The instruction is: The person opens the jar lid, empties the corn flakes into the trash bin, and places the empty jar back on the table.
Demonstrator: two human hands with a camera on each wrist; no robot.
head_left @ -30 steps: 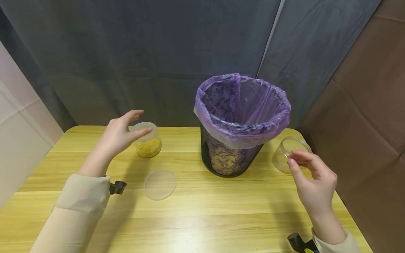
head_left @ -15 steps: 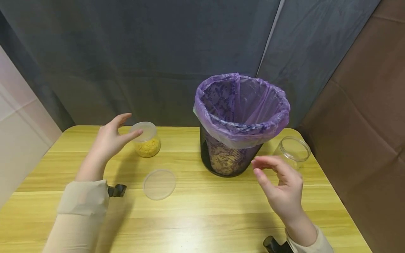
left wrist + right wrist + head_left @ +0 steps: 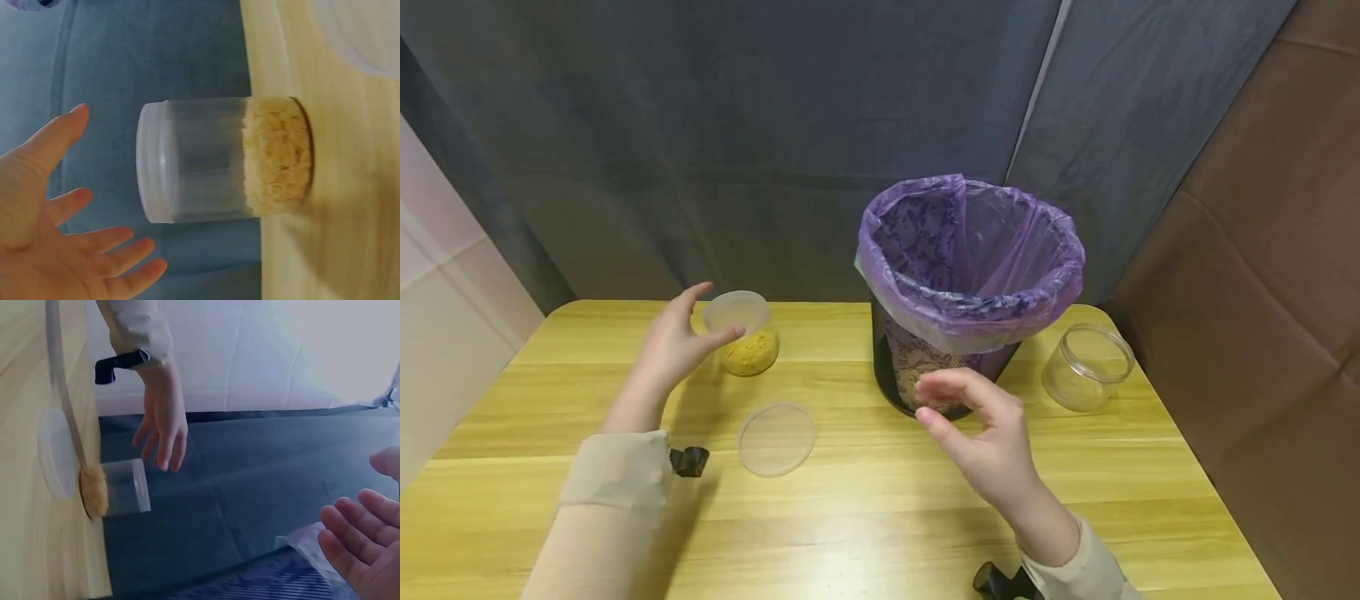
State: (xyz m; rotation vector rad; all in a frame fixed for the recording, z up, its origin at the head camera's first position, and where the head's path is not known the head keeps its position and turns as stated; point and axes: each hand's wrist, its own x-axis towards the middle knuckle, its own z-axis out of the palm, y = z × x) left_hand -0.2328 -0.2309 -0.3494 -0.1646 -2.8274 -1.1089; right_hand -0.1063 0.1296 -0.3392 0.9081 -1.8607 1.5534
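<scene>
A clear jar point(image 3: 751, 353), part filled with yellow flakes and capped by a frosted lid point(image 3: 155, 162), stands upright at the back left of the table. Beside it my left hand point(image 3: 672, 354) is spread, thumb and fingers apart. In the head view the thumb overlaps the jar, but the left wrist view shows a gap between the hand and the lid. My right hand point(image 3: 988, 450) hovers in front of the waste bin, fingers bent loosely and holding nothing. On the table between the hands lies a translucent round lid point(image 3: 777, 440).
A black mesh waste bin point(image 3: 886, 367) with a purple bag point(image 3: 977, 321) over its rim stands at the back centre. To its right is an uncapped clear jar point(image 3: 1086, 371) with no visible contents. Grey curtains point(image 3: 715, 150) hang behind the table.
My right hand has let go of the clear jar on the right and moved left, in front of the bin. My left hand has shifted slightly beside the flake jar.
</scene>
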